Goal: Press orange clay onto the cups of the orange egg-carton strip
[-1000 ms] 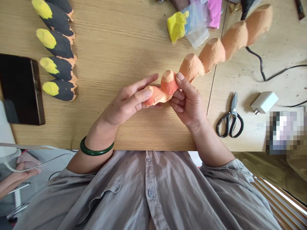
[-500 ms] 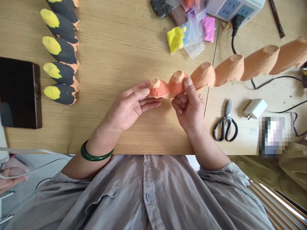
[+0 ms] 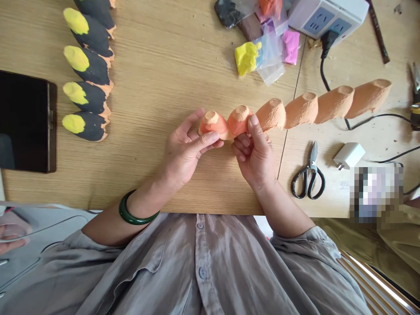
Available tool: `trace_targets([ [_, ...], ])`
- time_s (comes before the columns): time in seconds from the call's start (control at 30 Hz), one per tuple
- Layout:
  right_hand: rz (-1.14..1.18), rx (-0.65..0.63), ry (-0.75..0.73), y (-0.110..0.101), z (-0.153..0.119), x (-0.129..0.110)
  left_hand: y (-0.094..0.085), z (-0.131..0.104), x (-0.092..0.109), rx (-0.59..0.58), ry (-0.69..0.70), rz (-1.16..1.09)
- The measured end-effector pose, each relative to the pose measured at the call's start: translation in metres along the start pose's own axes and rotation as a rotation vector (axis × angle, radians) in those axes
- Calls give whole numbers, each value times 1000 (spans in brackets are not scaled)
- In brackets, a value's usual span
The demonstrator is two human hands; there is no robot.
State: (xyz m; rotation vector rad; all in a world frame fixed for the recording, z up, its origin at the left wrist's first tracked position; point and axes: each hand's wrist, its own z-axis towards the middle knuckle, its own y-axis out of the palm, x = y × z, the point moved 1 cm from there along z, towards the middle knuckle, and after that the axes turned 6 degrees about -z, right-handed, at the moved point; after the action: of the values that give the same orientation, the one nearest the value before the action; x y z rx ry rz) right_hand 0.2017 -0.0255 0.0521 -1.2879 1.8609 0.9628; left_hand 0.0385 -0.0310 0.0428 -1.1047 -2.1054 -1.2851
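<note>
A long strip of joined, flat-topped cones (image 3: 302, 109), like a row cut from an egg tray, runs up to the right above the table. Most of its cones are plain tan-orange; the two at the near left end wear a smoother, redder orange layer below pale tops. My left hand (image 3: 187, 151) grips the left end cone, thumb along its lower edge and fingers behind. My right hand (image 3: 256, 153) pinches the strip at the second cone, thumb in front and fingers curled underneath. The strip's far right end has no hand on it.
At the left lie a similar strip in black with yellow tips (image 3: 93, 94) and a dark phone (image 3: 24, 122). Bagged yellow clay (image 3: 246, 59), other coloured packets and a power strip (image 3: 328, 17) sit at the back. Scissors (image 3: 310, 173) and a white charger plug (image 3: 349, 155) are at right.
The strip's far right end has swung down and nearer. My left thumb has moved to the lower front edge of the end cone. The camera view has shifted slightly.
</note>
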Motion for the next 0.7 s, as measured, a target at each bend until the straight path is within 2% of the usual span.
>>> trace_targets([
  [0.27,11,-58,-20,2,3,-4,-2,0,1,22,-2,58],
  [0.47,2,-16,-21,-1,5,-8,2,-1,4,-77,-62,27],
  [0.7,52,-33,-2,0,4,-9,-1,0,6,-56,-66,19],
])
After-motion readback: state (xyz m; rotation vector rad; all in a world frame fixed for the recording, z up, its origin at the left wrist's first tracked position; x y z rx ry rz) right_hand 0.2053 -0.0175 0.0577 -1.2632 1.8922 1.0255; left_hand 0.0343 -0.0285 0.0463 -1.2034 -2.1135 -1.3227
